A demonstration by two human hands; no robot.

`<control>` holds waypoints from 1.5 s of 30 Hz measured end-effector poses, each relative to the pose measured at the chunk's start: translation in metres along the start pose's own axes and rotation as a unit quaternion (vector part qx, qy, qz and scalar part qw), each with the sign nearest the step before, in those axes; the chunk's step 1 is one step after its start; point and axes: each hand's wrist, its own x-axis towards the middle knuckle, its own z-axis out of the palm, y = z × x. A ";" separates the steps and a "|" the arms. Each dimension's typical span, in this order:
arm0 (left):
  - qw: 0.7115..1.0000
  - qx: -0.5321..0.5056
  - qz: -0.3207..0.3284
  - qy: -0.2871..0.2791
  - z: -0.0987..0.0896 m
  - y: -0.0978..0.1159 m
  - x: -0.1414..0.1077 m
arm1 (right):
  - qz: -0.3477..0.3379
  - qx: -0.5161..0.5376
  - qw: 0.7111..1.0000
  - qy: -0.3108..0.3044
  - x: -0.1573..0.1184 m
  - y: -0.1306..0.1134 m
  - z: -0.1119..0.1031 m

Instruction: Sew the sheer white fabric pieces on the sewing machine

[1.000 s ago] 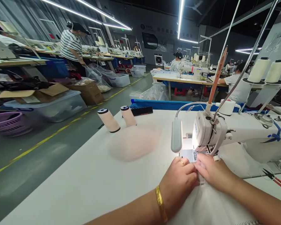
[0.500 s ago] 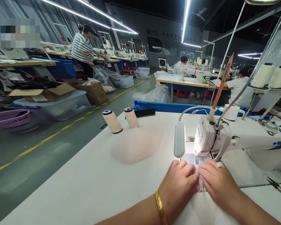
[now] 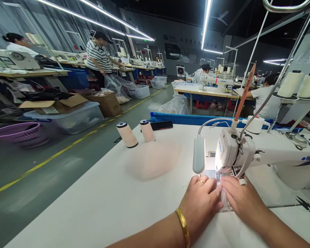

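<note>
A white sewing machine (image 3: 226, 148) stands on the table, its lamp lighting the needle area. Just in front of the needle, my left hand (image 3: 203, 196) is closed on thin white fabric (image 3: 224, 201), fingers curled and thumb toward the seam line. My right hand (image 3: 240, 193) presses the same fabric from the other side, its fingertips close beside the presser foot. The fabric runs down between my wrists toward the table's near edge. My fingers hide most of the stitching spot.
Two thread cones (image 3: 127, 135) and a black phone (image 3: 161, 125) lie at the table's far left. Pale sheer fabric (image 3: 155, 160) is spread left of the machine. Red-handled snips (image 3: 308, 206) rest at the right. A lamp (image 3: 199, 155) hangs beside the needle. Co-workers sit and stand beyond.
The whole view has shifted slightly to the right. Both hands stay at the needle with the fabric, the left shifting only a little. A seated person at the far left now shows.
</note>
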 end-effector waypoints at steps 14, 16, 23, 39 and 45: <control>0.999 -0.025 0.008 0.029 0.000 -0.005 0.000 | -0.016 0.016 1.000 -0.006 -0.005 0.000 -0.006; 0.997 -0.055 0.021 0.042 0.000 -0.007 -0.001 | -0.040 0.049 0.998 -0.030 -0.007 -0.003 -0.013; 0.991 -0.087 0.069 0.077 -0.001 -0.013 -0.003 | -0.065 0.061 0.988 -0.126 -0.005 -0.010 -0.033; 0.985 -0.089 0.116 0.094 0.005 -0.019 -0.003 | -0.043 0.090 0.983 -0.152 -0.008 -0.007 -0.029; 0.984 -0.095 0.117 0.093 0.004 -0.022 0.000 | -0.040 0.082 0.986 -0.141 -0.006 -0.005 -0.025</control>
